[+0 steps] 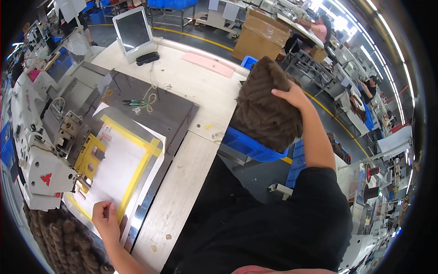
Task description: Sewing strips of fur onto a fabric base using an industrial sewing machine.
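My right hand (290,95) grips a piece of brown furry fabric (267,107) and holds it up over a blue plastic bin (248,145) to the right of the table. My left hand (106,220) presses flat on the near edge of a white sheet in a yellow-taped template frame (137,171), which lies on the grey plate of the sewing machine (43,155). More brown furry fabric (64,242) hangs at the lower left, beside that hand.
A tablet screen (133,31) and a black case (147,58) stand at the far end of the wooden table (182,77). A pink sheet (209,64) lies near them. Cardboard boxes (260,34) and other people at workstations are at the back right.
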`<state>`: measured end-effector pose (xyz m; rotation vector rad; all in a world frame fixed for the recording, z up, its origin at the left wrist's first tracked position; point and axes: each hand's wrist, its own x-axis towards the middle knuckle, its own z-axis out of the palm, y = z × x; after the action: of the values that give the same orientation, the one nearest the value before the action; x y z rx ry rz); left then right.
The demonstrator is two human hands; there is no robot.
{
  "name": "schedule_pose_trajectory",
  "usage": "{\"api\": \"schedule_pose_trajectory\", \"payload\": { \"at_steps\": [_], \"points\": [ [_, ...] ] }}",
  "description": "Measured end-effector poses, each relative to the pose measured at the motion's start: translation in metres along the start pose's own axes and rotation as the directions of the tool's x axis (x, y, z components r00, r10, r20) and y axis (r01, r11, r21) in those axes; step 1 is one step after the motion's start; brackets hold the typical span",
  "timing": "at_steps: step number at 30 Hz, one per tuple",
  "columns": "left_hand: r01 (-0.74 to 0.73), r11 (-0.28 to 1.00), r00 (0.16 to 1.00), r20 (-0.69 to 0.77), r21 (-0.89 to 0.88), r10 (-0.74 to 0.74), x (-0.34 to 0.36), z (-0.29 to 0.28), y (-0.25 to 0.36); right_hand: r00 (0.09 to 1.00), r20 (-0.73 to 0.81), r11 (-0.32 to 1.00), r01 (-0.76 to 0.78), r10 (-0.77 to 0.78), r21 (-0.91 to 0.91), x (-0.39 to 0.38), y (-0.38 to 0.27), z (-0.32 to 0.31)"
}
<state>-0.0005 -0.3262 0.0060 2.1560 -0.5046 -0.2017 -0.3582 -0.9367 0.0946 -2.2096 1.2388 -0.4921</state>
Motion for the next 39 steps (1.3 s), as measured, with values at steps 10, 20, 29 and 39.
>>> {"api": "schedule_pose_trajectory", "payload": {
  "at_steps": [10, 20, 29, 39],
  "points": [
    [-0.003, 1.000, 1.000, 0.018, -0.005, 0.003, 0.006, 0.000, -0.003, 0.967, -0.249, 0.935, -0.029, -0.064, -0.354, 0.007, -0.048, -0.034],
    [-0.149, 0.982, 0.987, -0.041, 0.112, 0.154, -0.006, -0.006, -0.009, 0.764, -0.239, 0.772, 0.473, -0.600, -0.424, 0.002, -0.135, 0.051],
    [-0.035, 0.829, 0.962, -0.205, 0.558, 0.178, -0.067, -0.095, 0.040, 0.585, 0.309, 0.652, 0.732, -0.750, 0.197, -0.038, -0.187, 0.210],
    [0.846, 0.351, 0.493, -0.840, 0.402, -0.227, -0.270, -0.275, -0.059, 0.580, 0.515, 0.775, 0.503, -0.631, 0.382, -0.067, -0.218, 0.290]
  ]
}}
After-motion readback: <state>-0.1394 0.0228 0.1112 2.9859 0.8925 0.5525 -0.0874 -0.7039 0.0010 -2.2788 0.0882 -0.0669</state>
